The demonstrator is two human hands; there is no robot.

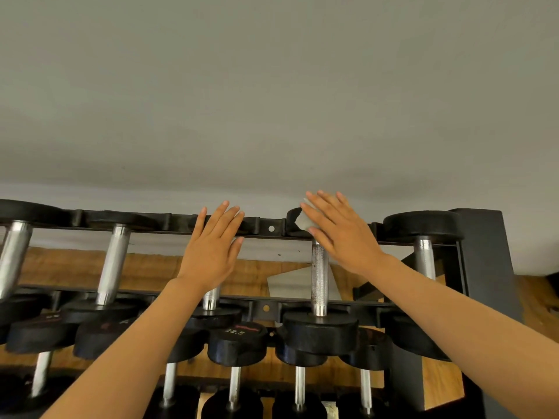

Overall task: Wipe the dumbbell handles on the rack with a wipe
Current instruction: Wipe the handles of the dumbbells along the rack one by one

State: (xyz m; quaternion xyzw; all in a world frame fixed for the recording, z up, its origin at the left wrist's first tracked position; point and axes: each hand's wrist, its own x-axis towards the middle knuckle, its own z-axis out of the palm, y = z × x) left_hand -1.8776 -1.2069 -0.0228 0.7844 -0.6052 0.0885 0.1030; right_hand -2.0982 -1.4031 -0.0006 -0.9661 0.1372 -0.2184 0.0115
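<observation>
A black rack (271, 228) holds rows of black dumbbells with steel handles. My right hand (341, 234) lies with straight fingers over a small white wipe (305, 221), pressing it at the far end of a knurled handle (319, 276), by the back rail. My left hand (211, 252) is flat, fingers straight, over the neighbouring dumbbell, and only the near end of that handle (210, 297) shows below the wrist. It holds nothing.
More top-tier dumbbells lie to the left (112, 264) and right (425, 255). A lower tier, including one marked 22.5 (237, 343), sits nearer me. The rack's dark upright (484, 252) stands at the right. A grey wall rises behind, and wooden flooring (145, 270) shows through.
</observation>
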